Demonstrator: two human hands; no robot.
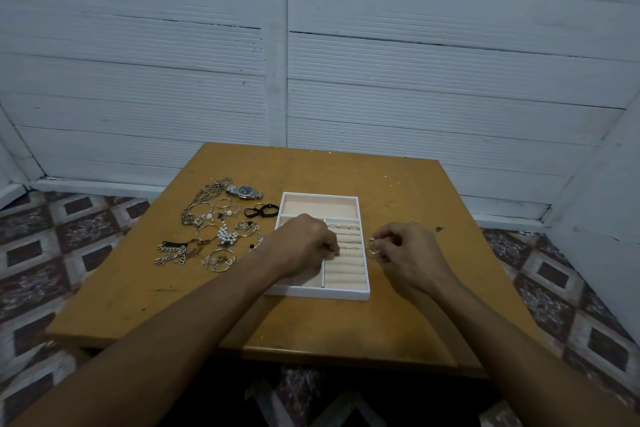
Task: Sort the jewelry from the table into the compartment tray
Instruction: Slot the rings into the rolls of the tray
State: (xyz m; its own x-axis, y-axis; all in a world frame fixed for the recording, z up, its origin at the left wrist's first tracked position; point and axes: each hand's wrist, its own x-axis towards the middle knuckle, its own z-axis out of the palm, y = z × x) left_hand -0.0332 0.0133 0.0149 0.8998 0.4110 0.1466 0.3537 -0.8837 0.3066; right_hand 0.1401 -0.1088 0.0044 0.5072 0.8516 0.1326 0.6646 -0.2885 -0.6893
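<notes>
My left forearm (180, 333) comes in bare from the lower left corner and runs up to the right, wrist straight. My left hand (304, 243) sits knuckles up, its fingers curled down and under with the tips bunched at its right side. I cannot tell whether they pinch anything. My right forearm (512, 333) angles in from the lower right. My right hand (412, 253) is also back-up with curled fingers, its thumb and forefinger pinching a small ring (372, 247) at its left edge. The two hands are near each other, not touching.
</notes>
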